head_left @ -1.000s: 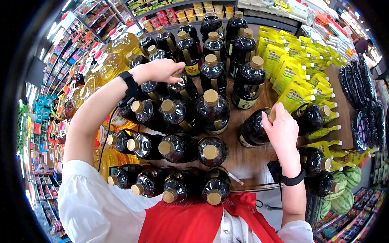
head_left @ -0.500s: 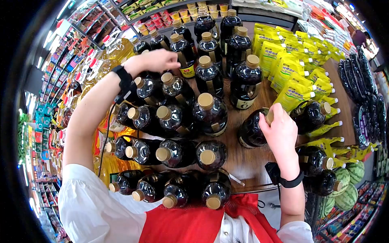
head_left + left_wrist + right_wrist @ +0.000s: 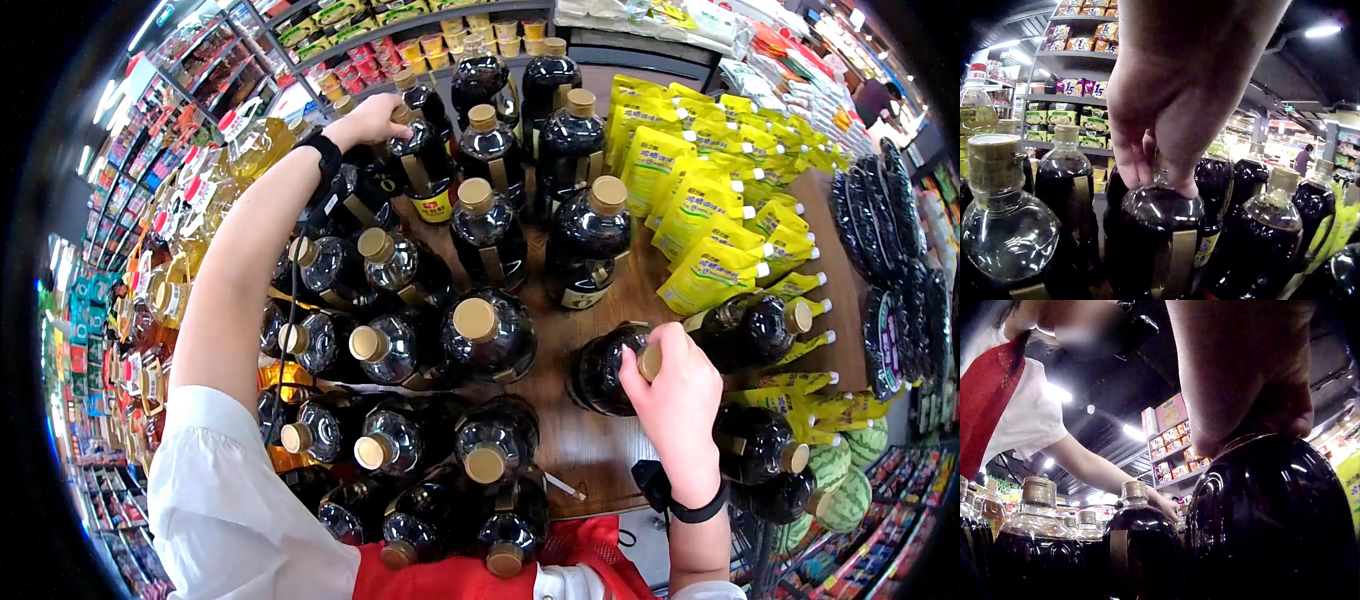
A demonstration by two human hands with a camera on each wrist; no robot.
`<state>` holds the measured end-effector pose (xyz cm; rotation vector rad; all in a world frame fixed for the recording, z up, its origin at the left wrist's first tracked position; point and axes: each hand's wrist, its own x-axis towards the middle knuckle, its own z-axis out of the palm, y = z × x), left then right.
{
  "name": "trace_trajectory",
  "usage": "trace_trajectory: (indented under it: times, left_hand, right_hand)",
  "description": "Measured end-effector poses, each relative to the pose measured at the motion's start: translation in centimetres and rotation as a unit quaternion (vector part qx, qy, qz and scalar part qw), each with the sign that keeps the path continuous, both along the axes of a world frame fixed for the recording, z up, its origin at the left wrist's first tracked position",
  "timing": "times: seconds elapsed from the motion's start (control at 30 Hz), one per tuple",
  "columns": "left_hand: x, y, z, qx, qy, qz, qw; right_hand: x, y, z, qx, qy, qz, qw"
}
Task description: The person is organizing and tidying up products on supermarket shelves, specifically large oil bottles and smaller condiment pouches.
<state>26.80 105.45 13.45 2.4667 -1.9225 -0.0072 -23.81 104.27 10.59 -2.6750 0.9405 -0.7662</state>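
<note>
1. On the counter, one dark bottle is sitting near the yellow pouches, and the right hand is gripping its cap.
2. Up among the other bottles, the left hand is pinching another one round the neck.
3. Both are looking full, so I'm guessing heavy and stiff, with slick shoulders. Glass or plastic? Can't tell.
4. For lifting, I'd be going under the cap, with a palm supporting the body.
</note>
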Motion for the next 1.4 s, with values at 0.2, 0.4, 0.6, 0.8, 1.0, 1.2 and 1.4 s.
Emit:
trace_trajectory:
  times: [0.2,0.4,0.6,0.8,1.0,1.2,1.4]
  left_hand:
    - [0.9,0.6,-1.4,-0.050,-0.003,0.040,0.998]
    - [-0.1,0.7,-0.6,-0.055,-0.023,0.042,0.997]
    - [-9.7,-0.1,3.3,-0.053,0.062,-0.046,0.996]
    - [-19.4,1.7,2.8,0.112,0.040,-0.222,0.968]
    - [-14.6,1.5,2.4,0.062,0.044,-0.246,0.966]
    - [-10.8,3.3,3.1,0.069,0.039,-0.163,0.983]
    - [-8.2,5.8,2.8,0.089,0.007,-0.110,0.990]
  right_hand:
    - [-0.1,-0.2,0.0,0.008,0.020,0.001,1.000]
    - [0.0,-0.2,0.4,0.016,0.018,0.011,1.000]
    - [-0.1,-0.2,0.4,0.000,0.002,0.011,1.000]
    - [-0.2,0.0,0.2,0.006,-0.010,-0.006,1.000]
    - [-0.4,-0.1,-0.2,-0.016,-0.022,-0.001,1.000]
    - [-0.6,-0.4,-0.2,-0.013,-0.033,0.008,0.999]
    - [-0.5,-0.6,-0.1,-0.003,-0.028,0.021,0.999]
